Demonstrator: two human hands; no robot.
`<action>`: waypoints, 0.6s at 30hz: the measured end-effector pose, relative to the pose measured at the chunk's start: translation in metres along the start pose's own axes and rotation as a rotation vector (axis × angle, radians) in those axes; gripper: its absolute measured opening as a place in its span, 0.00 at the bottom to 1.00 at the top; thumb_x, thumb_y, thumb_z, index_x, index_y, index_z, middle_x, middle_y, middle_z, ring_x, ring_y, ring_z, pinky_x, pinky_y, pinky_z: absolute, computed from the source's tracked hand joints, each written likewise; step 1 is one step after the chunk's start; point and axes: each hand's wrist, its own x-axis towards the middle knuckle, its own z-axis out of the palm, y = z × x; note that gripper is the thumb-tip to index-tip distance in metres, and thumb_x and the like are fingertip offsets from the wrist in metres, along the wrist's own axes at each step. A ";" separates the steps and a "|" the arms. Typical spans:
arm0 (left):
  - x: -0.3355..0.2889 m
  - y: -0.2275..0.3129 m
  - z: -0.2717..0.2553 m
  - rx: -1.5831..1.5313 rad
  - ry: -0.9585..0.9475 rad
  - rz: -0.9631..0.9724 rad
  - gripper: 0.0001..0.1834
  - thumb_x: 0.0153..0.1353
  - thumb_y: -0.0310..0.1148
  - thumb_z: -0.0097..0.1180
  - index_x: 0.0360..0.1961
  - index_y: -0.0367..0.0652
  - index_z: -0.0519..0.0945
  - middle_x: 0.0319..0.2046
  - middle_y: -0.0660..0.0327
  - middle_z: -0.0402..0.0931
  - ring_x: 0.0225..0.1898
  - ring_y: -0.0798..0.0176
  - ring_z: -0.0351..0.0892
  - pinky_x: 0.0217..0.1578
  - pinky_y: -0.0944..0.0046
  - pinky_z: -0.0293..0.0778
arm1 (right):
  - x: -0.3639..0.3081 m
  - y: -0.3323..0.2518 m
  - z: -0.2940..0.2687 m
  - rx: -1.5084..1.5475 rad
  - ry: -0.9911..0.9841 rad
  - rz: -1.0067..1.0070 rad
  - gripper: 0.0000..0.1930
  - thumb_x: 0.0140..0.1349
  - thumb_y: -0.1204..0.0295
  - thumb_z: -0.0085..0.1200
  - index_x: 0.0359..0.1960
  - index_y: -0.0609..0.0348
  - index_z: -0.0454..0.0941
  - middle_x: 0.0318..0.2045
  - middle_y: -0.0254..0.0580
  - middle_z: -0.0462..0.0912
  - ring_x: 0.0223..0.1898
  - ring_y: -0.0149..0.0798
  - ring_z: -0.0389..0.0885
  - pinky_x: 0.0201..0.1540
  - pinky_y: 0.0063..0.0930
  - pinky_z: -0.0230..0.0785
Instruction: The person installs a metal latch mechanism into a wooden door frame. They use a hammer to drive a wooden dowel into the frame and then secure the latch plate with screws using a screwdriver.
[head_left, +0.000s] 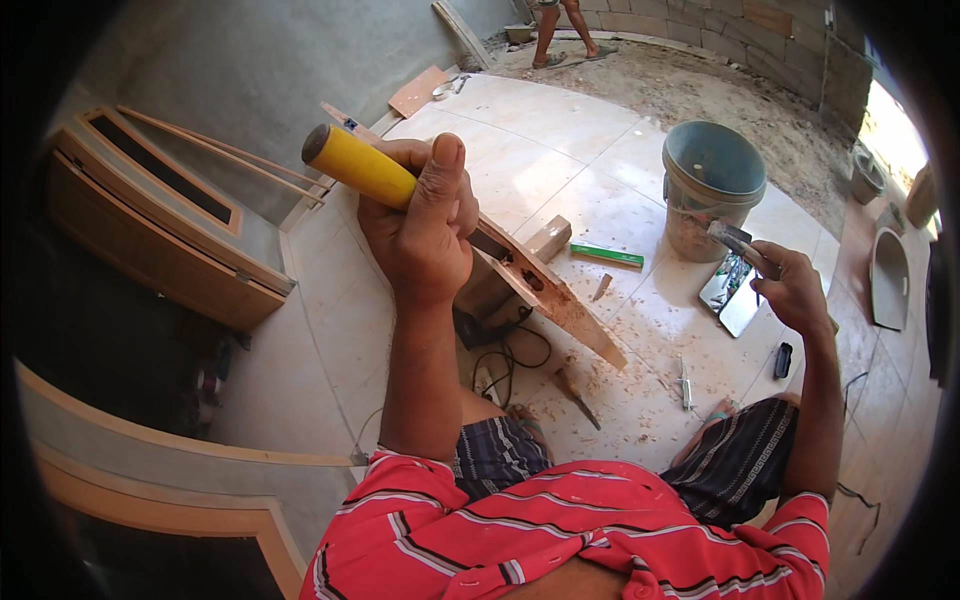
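My left hand (425, 225) is shut around a tool with a yellow handle (360, 165), held upright over the edge of a long wooden board (560, 300) that stands on its edge across the tiled floor. A notch is cut into the board just below the hand. My right hand (795, 285) is raised to the right and grips a grey metal tool (740, 243), apart from the board. Wood chips lie on the tiles around the board.
A grey bucket (710, 185) stands beyond the board. A green bar (607, 256), a phone (728, 290), a small black object (783, 360), black cable (505, 360) and small tools lie on the floor. Wooden frames (160, 220) lean at left. Another person's legs (560, 30) are far back.
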 end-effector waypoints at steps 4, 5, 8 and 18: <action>-0.006 0.003 0.001 -0.123 -0.258 -0.029 0.10 0.77 0.34 0.56 0.37 0.46 0.71 0.18 0.69 0.59 0.15 0.77 0.50 0.14 0.72 0.48 | 0.000 0.006 -0.001 -0.015 0.000 -0.039 0.26 0.54 0.78 0.67 0.58 0.54 0.84 0.42 0.48 0.90 0.43 0.43 0.89 0.51 0.35 0.76; -0.009 0.007 -0.001 -0.227 -0.329 -0.048 0.09 0.78 0.36 0.54 0.38 0.46 0.71 0.18 0.69 0.58 0.15 0.77 0.50 0.14 0.72 0.48 | 0.000 0.007 -0.001 -0.012 0.005 -0.045 0.26 0.54 0.78 0.67 0.58 0.54 0.84 0.42 0.48 0.90 0.44 0.44 0.89 0.51 0.35 0.76; -0.009 0.022 -0.007 -0.403 -0.294 0.004 0.11 0.79 0.38 0.52 0.38 0.46 0.72 0.18 0.69 0.59 0.14 0.76 0.48 0.13 0.71 0.46 | 0.001 0.007 -0.003 0.018 0.000 0.009 0.26 0.53 0.78 0.67 0.58 0.55 0.84 0.43 0.49 0.90 0.44 0.46 0.89 0.52 0.36 0.76; -0.001 0.020 -0.031 -0.190 0.092 0.103 0.17 0.77 0.48 0.54 0.34 0.49 0.79 0.18 0.71 0.57 0.15 0.76 0.49 0.14 0.74 0.45 | 0.002 0.015 -0.009 -0.014 0.036 0.017 0.25 0.52 0.77 0.66 0.55 0.57 0.84 0.40 0.52 0.89 0.43 0.49 0.88 0.50 0.38 0.76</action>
